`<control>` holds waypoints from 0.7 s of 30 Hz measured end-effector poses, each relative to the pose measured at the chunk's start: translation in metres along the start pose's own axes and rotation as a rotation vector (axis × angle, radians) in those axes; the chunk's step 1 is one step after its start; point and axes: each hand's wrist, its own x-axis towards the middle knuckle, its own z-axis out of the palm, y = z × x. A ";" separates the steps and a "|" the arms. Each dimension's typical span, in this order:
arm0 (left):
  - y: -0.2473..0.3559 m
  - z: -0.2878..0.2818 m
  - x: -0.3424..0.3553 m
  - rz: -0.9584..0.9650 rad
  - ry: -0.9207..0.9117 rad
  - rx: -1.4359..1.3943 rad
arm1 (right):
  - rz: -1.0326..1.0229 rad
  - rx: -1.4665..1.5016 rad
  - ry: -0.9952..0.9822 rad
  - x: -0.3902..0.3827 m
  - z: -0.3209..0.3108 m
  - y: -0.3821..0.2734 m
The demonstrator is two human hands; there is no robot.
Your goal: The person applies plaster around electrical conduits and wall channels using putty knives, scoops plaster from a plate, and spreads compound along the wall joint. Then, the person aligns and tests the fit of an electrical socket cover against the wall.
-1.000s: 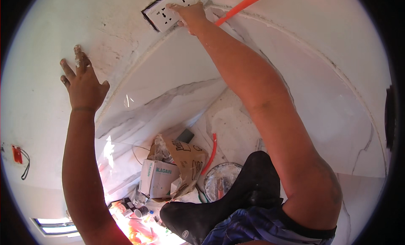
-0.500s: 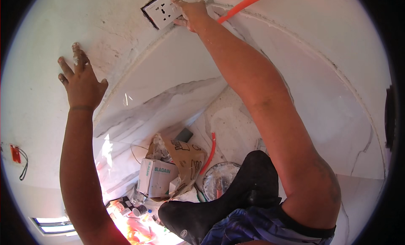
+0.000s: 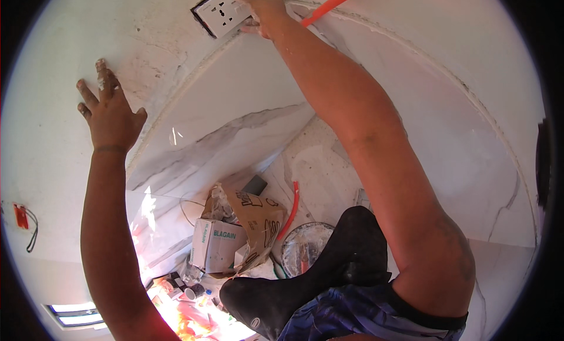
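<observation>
A white double socket plate (image 3: 218, 15) sits on the painted wall at the top, with a dark gap along its left edge. My right hand (image 3: 267, 15) reaches up to it. One finger lies stretched over the plate's face, and another rests near its lower edge; the fingers are apart. Farther left, my left hand (image 3: 111, 112) is spread against the wall (image 3: 53, 129), holding nothing. White dust or paste marks the fingers of both hands. The plate's right part is partly hidden by my right hand and cut by the picture edge.
Orange conduit (image 3: 335, 5) crosses near the right hand. Marbled tiles (image 3: 229, 100) line the lower wall. Below are a torn cardboard box (image 3: 258, 223), a white box (image 3: 218, 247), a round bucket (image 3: 302, 247) and a red pipe piece (image 3: 294, 209). A red wall fitting with a cord (image 3: 22, 217) hangs left.
The whole view has shifted slightly, so the plate and both hands appear a little farther left. Both hands keep nearly the same pose and places on the wall and plate.
</observation>
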 end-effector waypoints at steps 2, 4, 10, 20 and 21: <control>0.000 -0.001 0.000 -0.003 -0.006 0.001 | -0.002 -0.009 0.000 0.000 0.000 0.000; 0.001 -0.001 -0.001 -0.007 -0.012 -0.011 | -0.003 -0.026 0.005 0.000 0.001 0.002; 0.001 -0.001 0.000 -0.015 -0.017 -0.014 | -0.040 -0.118 0.036 0.006 0.005 0.011; 0.011 -0.002 -0.001 -0.050 -0.027 0.000 | -0.177 -0.317 0.082 0.019 0.001 0.026; 0.016 0.000 0.001 -0.063 -0.040 -0.028 | -0.136 -0.337 0.052 0.017 -0.001 0.024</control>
